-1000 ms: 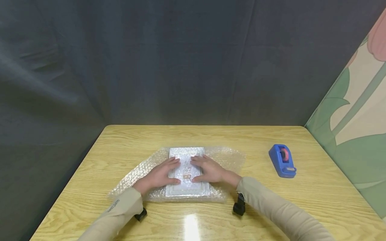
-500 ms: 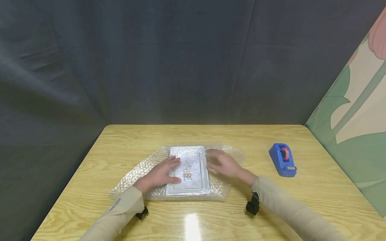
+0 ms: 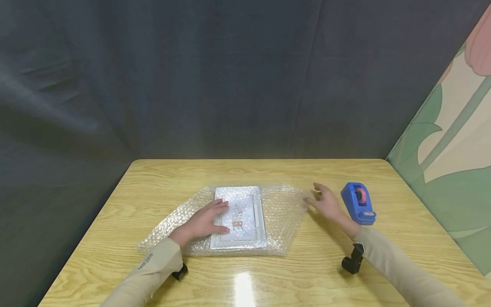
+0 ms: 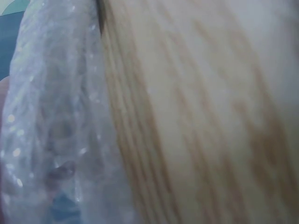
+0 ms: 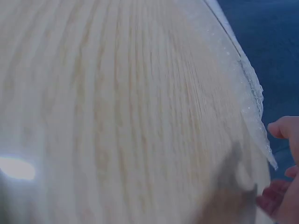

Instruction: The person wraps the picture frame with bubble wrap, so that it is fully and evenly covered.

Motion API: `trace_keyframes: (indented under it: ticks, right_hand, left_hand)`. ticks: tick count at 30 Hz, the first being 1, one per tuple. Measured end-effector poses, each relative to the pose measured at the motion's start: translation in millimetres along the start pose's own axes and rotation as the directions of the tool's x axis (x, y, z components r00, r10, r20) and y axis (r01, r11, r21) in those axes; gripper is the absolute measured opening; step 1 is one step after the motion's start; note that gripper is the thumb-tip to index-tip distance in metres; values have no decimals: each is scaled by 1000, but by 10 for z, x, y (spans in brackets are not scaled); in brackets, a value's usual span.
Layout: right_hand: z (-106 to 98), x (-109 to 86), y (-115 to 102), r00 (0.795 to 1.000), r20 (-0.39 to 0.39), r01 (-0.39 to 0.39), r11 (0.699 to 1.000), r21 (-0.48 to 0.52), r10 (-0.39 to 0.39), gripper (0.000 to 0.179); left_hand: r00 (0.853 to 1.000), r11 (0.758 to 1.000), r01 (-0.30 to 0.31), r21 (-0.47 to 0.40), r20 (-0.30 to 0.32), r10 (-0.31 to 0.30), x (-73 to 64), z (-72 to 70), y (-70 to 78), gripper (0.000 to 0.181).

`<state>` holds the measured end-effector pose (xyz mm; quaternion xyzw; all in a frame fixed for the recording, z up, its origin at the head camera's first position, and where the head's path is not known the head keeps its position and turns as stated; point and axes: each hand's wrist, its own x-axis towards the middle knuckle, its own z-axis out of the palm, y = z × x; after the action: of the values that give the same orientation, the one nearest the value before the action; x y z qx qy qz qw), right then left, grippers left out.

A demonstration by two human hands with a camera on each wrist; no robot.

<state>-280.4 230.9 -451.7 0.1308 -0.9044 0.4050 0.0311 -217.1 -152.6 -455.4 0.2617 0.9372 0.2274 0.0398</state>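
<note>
Since the right hand [image 3: 327, 205] moved off rightward, more picture frame [image 3: 247, 217] shows.

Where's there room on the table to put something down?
Bare wooden table shows along its far edge, behind the bubble wrap; left of the wrap; and right of the blue tape dispenser. It's crowded in the middle, where the left hand rests over the picture frame, and between wrap and dispenser, where the right hand is.
</note>
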Motion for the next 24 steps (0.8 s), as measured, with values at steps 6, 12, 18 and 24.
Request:
trace_keyframes:
  ticks: [6, 12, 18, 24]
  right_hand:
    - [57, -46, -18, 994, -22, -98, 979, 181, 103, 62]
    - [142, -56, -58, 979, -42, -174, 926, 336, 199, 66]
    - [206, -125, -106, 966, -21, -225, 872, 435, 259, 69]
    - [333, -212, -167, 967, -16, -203, 803, 561, 256, 68]
  left_hand:
    - [1000, 1000, -9, -13, -6, 9, 0, -7, 7, 75]
    - [1000, 1000, -6, -20, -1, 6, 3, -1, 11, 75]
    - [1000, 1000, -7, -26, -2, 7, -1, -3, 17, 75]
    - [1000, 1000, -9, -30, -4, 9, -1, -18, 35, 74]
